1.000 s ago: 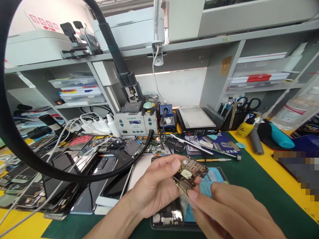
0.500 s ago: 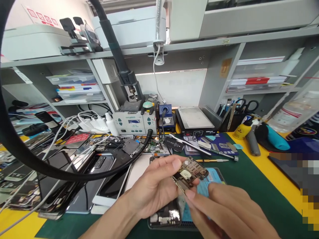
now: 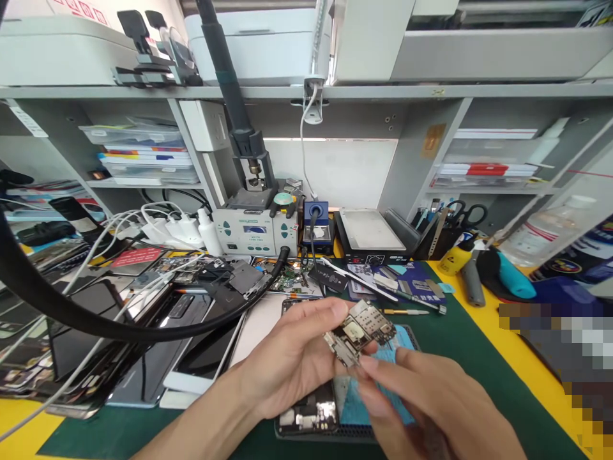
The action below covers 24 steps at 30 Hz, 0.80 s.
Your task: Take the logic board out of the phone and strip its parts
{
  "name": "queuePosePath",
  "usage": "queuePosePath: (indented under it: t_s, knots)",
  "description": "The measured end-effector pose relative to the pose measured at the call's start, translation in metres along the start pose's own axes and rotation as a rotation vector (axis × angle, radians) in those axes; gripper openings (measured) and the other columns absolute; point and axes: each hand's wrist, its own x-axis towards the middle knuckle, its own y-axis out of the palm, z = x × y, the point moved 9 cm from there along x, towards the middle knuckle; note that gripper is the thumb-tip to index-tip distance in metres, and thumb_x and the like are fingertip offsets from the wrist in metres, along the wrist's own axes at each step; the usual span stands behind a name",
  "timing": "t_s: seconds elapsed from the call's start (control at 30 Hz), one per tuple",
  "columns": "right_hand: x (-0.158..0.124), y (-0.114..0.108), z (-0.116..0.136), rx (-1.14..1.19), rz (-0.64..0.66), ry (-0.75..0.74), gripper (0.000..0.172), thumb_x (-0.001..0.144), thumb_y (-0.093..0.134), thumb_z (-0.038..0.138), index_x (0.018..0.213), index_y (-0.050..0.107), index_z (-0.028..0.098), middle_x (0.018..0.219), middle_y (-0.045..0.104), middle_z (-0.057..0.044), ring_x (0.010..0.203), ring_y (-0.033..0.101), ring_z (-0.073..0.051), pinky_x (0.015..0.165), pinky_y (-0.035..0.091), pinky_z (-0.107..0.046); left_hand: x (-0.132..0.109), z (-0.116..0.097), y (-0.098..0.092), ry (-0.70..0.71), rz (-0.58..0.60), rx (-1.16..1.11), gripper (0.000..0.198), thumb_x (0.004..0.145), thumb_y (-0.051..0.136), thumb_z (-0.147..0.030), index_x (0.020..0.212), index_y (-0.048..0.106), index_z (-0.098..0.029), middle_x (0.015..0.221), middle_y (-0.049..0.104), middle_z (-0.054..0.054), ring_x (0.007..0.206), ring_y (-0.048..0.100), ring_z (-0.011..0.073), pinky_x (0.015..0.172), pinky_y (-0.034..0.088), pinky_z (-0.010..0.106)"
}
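Circuit board (image 3: pixel 355 331) is clamped in my left grip (image 3: pixel 297 358); my right grip (image 3: pixel 433 390) is at its lower edge, whether closed I cannot tell.

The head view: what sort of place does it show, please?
Probably an electronics workbench, perhaps for phone repair: the left hand holds a small silver-and-black circuit board, an opened black rectangular phone lies below, and a grey box-shaped station with a display stands behind.
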Motion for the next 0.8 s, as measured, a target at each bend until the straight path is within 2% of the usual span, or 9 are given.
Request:
queuePosePath:
  t_s: [0.1, 0.17, 0.2, 0.27, 0.33, 0.37, 0.53, 0.67, 0.8]
  knots:
    - [-0.005, -0.015, -0.025, 0.152, -0.138, 0.236, 0.021, 0.103, 0.051, 0.037, 0.107, 0.069, 0.028, 0.079, 0.073, -0.005, 0.069, 0.072, -0.022, 0.053, 0.058, -0.029, 0.001, 0.002, 0.001, -0.027, 0.013, -0.003, 0.018, 0.093, 0.064, -0.036, 0.086, 0.075, -0.023, 0.083, 0.073, 0.006, 0.067, 0.066, 0.017, 0.066, 0.061, 0.029]
    - [-0.004, -0.021, -0.04, 0.355, -0.234, 0.367, 0.028, 0.105, 0.043, 0.036, 0.1, 0.07, 0.029, 0.068, 0.062, -0.004, 0.064, 0.066, -0.021, 0.048, 0.054, -0.029, 0.001, 0.003, 0.001, -0.043, 0.011, 0.0, 0.019, 0.092, 0.065, -0.038, 0.083, 0.074, -0.023, 0.082, 0.071, 0.006, 0.066, 0.065, 0.0167, 0.062, 0.059, 0.028]
    - [0.0, -0.019, -0.043, 0.479, -0.232, 0.38, 0.028, 0.105, 0.043, 0.032, 0.097, 0.069, 0.029, 0.062, 0.055, -0.001, 0.059, 0.062, -0.02, 0.049, 0.054, -0.029, 0.001, 0.003, 0.001, -0.046, 0.007, 0.002, 0.019, 0.091, 0.066, -0.038, 0.082, 0.074, -0.023, 0.082, 0.071, 0.006, 0.066, 0.065, 0.0167, 0.06, 0.059, 0.027]
    - [0.003, -0.025, -0.056, 0.57, -0.341, 0.458, 0.035, 0.106, 0.037, 0.028, 0.089, 0.068, 0.028, 0.07, 0.054, -0.003, 0.066, 0.062, -0.019, 0.063, 0.058, -0.034, 0.001, 0.004, 0.001, -0.058, 0.0, 0.004, 0.019, 0.09, 0.067, -0.038, 0.081, 0.074, -0.023, 0.082, 0.07, 0.007, 0.065, 0.065, 0.0168, 0.058, 0.058, 0.026]
    - [0.004, -0.034, -0.064, 0.518, -0.411, 0.479, 0.04, 0.106, 0.035, 0.026, 0.087, 0.07, 0.028, 0.083, 0.06, -0.006, 0.081, 0.065, -0.021, 0.079, 0.058, -0.037, 0.002, 0.004, 0.0, -0.063, -0.011, 0.0, 0.018, 0.09, 0.067, -0.037, 0.081, 0.074, -0.023, 0.082, 0.07, 0.007, 0.065, 0.065, 0.0166, 0.056, 0.058, 0.025]
    - [0.003, -0.039, -0.068, 0.471, -0.428, 0.482, 0.04, 0.106, 0.037, 0.027, 0.087, 0.072, 0.028, 0.085, 0.061, -0.006, 0.084, 0.066, -0.021, 0.08, 0.058, -0.036, 0.002, 0.004, -0.001, -0.063, -0.014, -0.003, 0.018, 0.09, 0.067, -0.037, 0.081, 0.074, -0.023, 0.082, 0.07, 0.007, 0.065, 0.065, 0.0163, 0.056, 0.058, 0.025]
    - [-0.008, -0.04, -0.074, 0.423, -0.305, 0.539, 0.033, 0.102, 0.046, 0.048, 0.101, 0.074, 0.03, 0.069, 0.065, -0.004, 0.055, 0.064, -0.02, 0.049, 0.055, -0.032, 0.002, 0.004, -0.002, -0.058, -0.014, 0.015, 0.019, 0.09, 0.066, -0.038, 0.08, 0.073, -0.023, 0.082, 0.071, 0.006, 0.066, 0.066, 0.0166, 0.057, 0.059, 0.025]
    - [-0.004, -0.035, -0.051, 0.353, -0.271, 0.475, 0.029, 0.103, 0.047, 0.048, 0.103, 0.073, 0.035, 0.08, 0.072, -0.003, 0.065, 0.07, -0.02, 0.055, 0.059, -0.03, 0.0, 0.003, -0.003, -0.04, -0.022, 0.059, 0.019, 0.091, 0.064, -0.038, 0.082, 0.073, -0.024, 0.083, 0.071, 0.006, 0.066, 0.067, 0.0177, 0.057, 0.06, 0.027]
    - [0.007, -0.025, -0.03, 0.358, -0.207, 0.383, 0.019, 0.103, 0.051, 0.042, 0.105, 0.07, 0.037, 0.08, 0.075, 0.0, 0.07, 0.074, -0.019, 0.061, 0.061, -0.028, 0.0, 0.003, 0.0, -0.054, -0.007, 0.04, 0.018, 0.091, 0.065, -0.037, 0.082, 0.073, -0.024, 0.082, 0.068, 0.006, 0.066, 0.065, 0.0164, 0.058, 0.06, 0.025]
